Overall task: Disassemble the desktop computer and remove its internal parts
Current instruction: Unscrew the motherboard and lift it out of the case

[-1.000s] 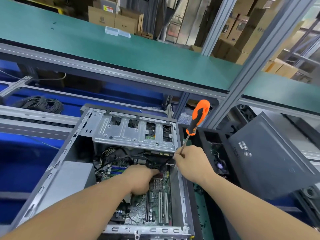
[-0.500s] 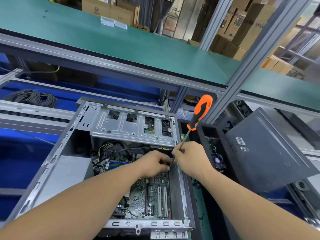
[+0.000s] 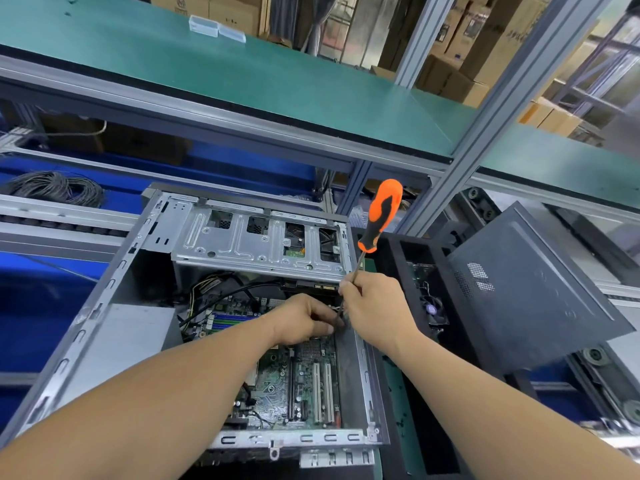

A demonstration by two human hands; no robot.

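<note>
An open desktop case [image 3: 104,306] lies on its side with the green motherboard [image 3: 304,386] exposed and a silver drive cage [image 3: 256,244] at its far end. My left hand [image 3: 304,320] reaches inside below the cage, fingers curled on a small cable or connector that I cannot make out. My right hand [image 3: 374,310] meets it there and grips the metal shaft of an orange-and-black screwdriver [image 3: 381,216], whose handle points up and away. The screwdriver's tip is hidden between the hands.
A black side panel [image 3: 536,289] leans at the right over another black unit [image 3: 426,289]. A grey power supply block [image 3: 138,337] fills the case's left side. A coil of cable [image 3: 55,188] lies at far left. A green shelf [image 3: 242,74] and aluminium posts [image 3: 485,133] stand behind.
My left hand moved up from the motherboard toward the right hand, and now the two hands touch below the drive cage. The screwdriver stays in my right hand.
</note>
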